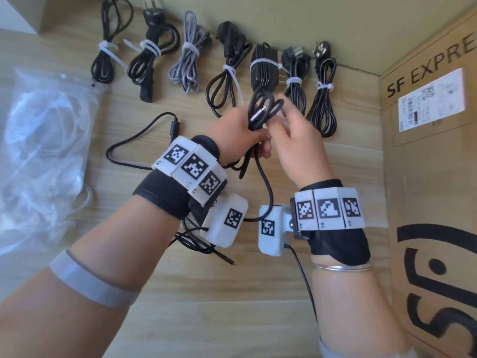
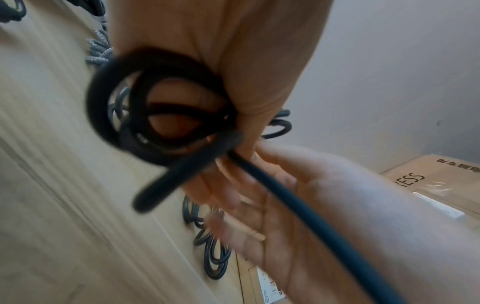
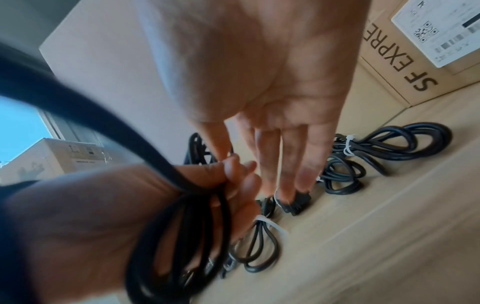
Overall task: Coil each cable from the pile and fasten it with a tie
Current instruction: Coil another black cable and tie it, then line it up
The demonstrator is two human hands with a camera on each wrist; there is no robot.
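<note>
The left hand grips a half-coiled black cable above the surface, its tail hanging down. The right hand hovers beside the loops, fingers loose, grasping nothing. Seven tied bundles line the far edge.
</note>
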